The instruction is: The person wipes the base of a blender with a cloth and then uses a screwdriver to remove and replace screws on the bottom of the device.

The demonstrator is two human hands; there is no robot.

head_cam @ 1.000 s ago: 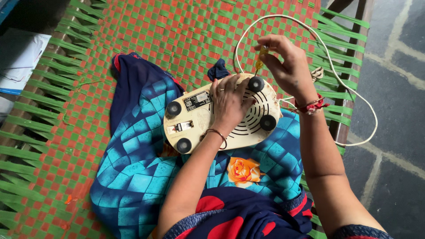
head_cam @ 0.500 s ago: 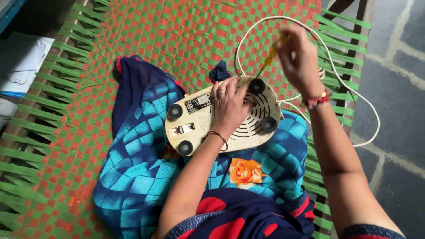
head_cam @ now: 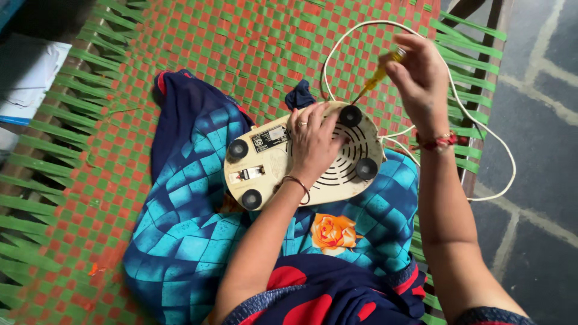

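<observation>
A cream round appliance base (head_cam: 265,171) lies upside down on blue patterned cloth (head_cam: 180,222), showing black rubber feet and vent slots. My left hand (head_cam: 312,141) presses flat on its underside. My right hand (head_cam: 421,78) grips a yellow-handled screwdriver (head_cam: 378,75), whose tip points down at the base's far edge beside one black foot (head_cam: 350,115). A white power cord (head_cam: 481,120) loops away from the base to the right.
Everything rests on a cot woven from red and green straps (head_cam: 241,48). An orange flower print (head_cam: 334,232) shows on the cloth over my lap. Grey paved floor (head_cam: 542,90) lies to the right; white papers (head_cam: 27,84) lie at the left.
My right hand has lifted up and to the right with the screwdriver, away from the base's edge. My left hand has stayed flat on the base.
</observation>
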